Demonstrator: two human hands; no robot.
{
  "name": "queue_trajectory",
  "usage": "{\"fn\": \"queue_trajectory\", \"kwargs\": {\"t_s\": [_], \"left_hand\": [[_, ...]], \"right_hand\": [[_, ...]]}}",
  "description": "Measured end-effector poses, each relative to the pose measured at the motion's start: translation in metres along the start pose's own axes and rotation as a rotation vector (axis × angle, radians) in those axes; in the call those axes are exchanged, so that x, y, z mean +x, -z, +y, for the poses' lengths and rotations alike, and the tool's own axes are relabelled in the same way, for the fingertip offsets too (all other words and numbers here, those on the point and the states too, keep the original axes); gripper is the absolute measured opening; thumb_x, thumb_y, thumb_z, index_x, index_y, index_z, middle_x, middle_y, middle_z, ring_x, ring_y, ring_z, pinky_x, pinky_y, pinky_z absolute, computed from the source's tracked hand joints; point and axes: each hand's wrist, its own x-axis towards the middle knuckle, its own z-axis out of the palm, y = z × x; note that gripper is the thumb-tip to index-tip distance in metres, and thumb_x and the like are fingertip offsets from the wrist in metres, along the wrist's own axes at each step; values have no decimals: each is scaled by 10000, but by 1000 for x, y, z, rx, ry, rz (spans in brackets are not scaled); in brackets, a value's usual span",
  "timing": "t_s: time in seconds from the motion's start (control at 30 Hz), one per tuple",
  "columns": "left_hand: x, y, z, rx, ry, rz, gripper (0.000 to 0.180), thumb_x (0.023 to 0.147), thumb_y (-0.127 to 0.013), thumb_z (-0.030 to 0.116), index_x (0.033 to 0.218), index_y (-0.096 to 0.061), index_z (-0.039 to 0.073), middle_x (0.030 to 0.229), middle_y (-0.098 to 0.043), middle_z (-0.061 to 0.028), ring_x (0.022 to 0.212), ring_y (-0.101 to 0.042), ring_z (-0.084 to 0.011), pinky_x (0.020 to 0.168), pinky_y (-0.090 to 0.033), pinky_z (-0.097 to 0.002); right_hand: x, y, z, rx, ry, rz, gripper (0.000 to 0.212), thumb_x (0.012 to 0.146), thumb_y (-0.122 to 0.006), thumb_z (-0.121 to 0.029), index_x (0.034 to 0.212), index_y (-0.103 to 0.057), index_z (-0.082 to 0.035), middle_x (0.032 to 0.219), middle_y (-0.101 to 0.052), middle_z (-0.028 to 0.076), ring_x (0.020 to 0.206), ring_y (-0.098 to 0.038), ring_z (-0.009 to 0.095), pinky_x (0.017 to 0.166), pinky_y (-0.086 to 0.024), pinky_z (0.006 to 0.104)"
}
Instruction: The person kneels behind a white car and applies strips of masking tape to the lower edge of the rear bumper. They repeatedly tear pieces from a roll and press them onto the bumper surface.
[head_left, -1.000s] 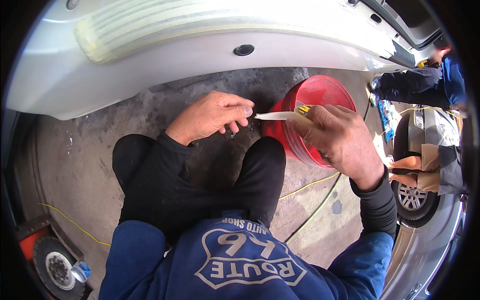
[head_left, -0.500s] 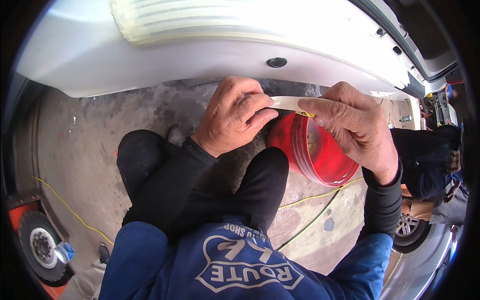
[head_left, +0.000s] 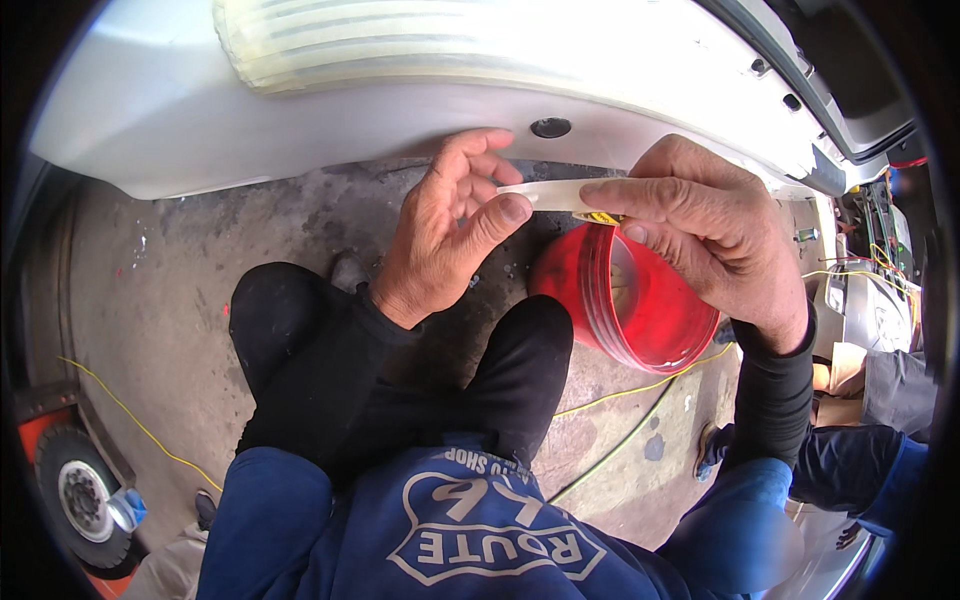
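My right hand pinches a pale band of masking tape between thumb and fingers. A small yellow printed piece shows under the band; whether it is the core of a roll I cannot tell. My left hand is open with its fingers apart, its thumb tip at the band's left end. Both hands are above the floor in front of a white car bumper panel. Strips of masking tape cover an area on the panel's upper part. Below my right hand a red bucket lies tilted, its mouth facing right.
A dark round hole sits low in the panel. A yellow cord and a dark hose cross the concrete floor. At the right a person's dark trouser leg shows near a silver car. A wheel stands at far left.
My left fingers have let go of the band and spread upward, leaving the thumb at its end. My right hand keeps its pinch. The other person at the right has shifted toward the lower edge.
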Motion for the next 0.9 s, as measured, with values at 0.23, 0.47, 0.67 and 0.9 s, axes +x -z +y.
{"fn": "queue_trajectory", "kwargs": {"t_s": [0.23, 0.47, 0.67, 0.9], "left_hand": [[9, 11, 11, 306, 87, -144, 108, 1023, -662, 114, 1014, -671, 7, 847, -682, -16, 722, -603, -64, 644, -480, -225], [4, -3, 19, 457, -78, -188, 53, 937, -737, 30, 930, -693, 0, 800, -678, -55, 689, -606, -93, 621, -475, -250], [4, -5, 22, 494, -126, -224, 54, 942, -739, 14, 941, -686, 3, 840, -664, -33, 747, -588, -84, 671, -465, -241], [15, 5, 16, 217, 119, -63, 26, 966, -669, -7, 949, -655, 8, 822, -668, -28, 706, -592, -63, 647, -474, -219]], "right_hand": [[-25, -1, -6, -364, -141, -61, 349, 959, -677, -171, 1300, -674, -97, 955, -686, 112, 851, -638, 312, 829, -478, 391], [-58, -12, 19, -720, -281, 30, 253, 995, -640, -303, 939, -636, -56, 829, -650, 111, 842, -680, 305, 750, -531, 424], [-77, -15, 32, -638, -266, 245, 291, 953, -700, -277, 772, -631, -60, 758, -603, 103, 773, -632, 304, 691, -516, 427], [-93, 67, -20, -337, -246, 1776, 371, 1106, -486, -259, 1026, -728, 11, 792, -628, 15, 710, -500, 53, 656, -387, 227]]}}
